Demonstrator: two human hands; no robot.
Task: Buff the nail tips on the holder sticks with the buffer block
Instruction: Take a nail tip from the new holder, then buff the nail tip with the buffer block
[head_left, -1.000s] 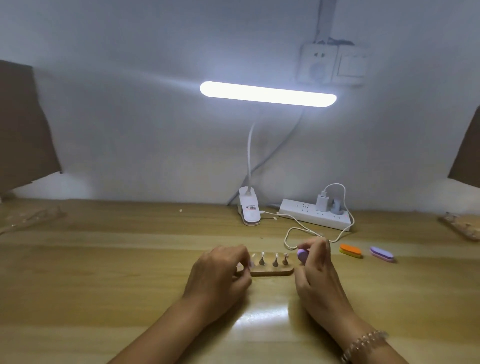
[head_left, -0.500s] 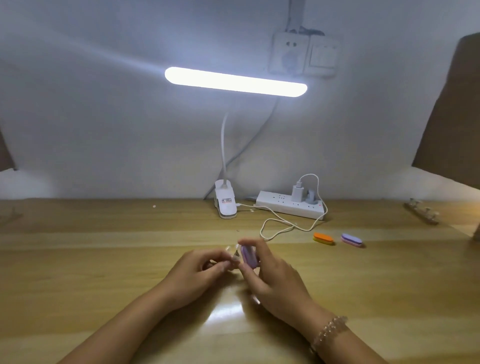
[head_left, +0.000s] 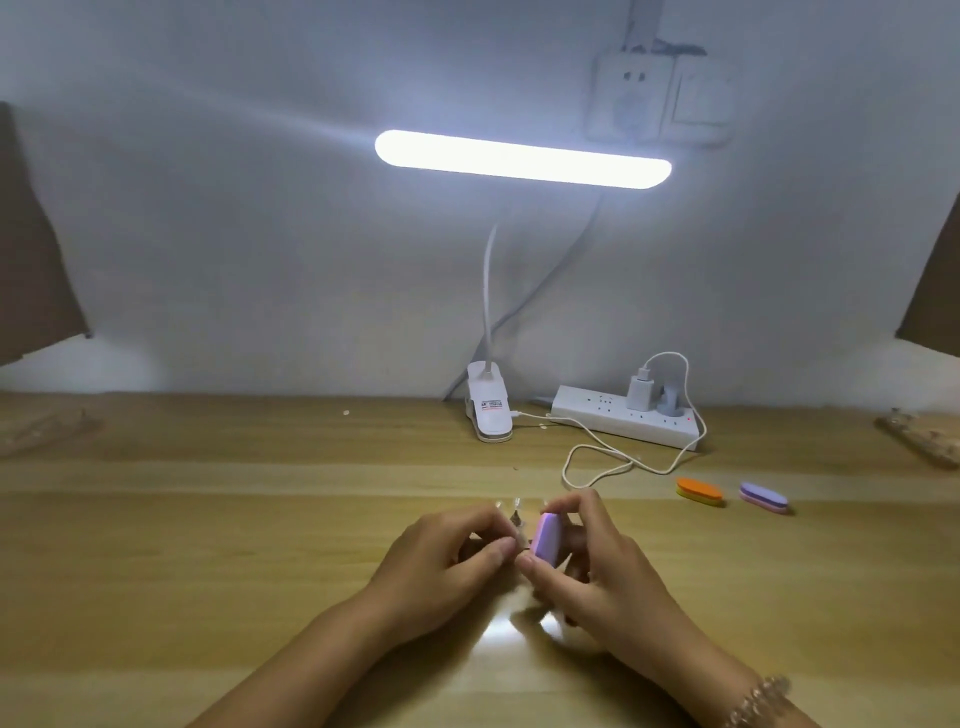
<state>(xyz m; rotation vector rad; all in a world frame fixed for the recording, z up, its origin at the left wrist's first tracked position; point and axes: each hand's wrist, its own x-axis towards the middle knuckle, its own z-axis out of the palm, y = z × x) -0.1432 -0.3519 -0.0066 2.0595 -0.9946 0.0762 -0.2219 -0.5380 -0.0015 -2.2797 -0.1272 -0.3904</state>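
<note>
Close in over the counter (head_left: 208, 545), buffing seems under way on one blurred nail tip (head_left: 517, 503); how many tips are finished does not show. The left hand (head_left: 441, 564) pinches a holder stick (head_left: 516, 522) between thumb and forefinger, grip pressed tight on it. The right hand (head_left: 597, 571) clasps the purple buffer block (head_left: 545, 540) upright, its face at the tip; touching or just beside, I cannot tell. Beyond lie an orange buffer (head_left: 698, 491) and a lilac buffer (head_left: 763, 498).
</note>
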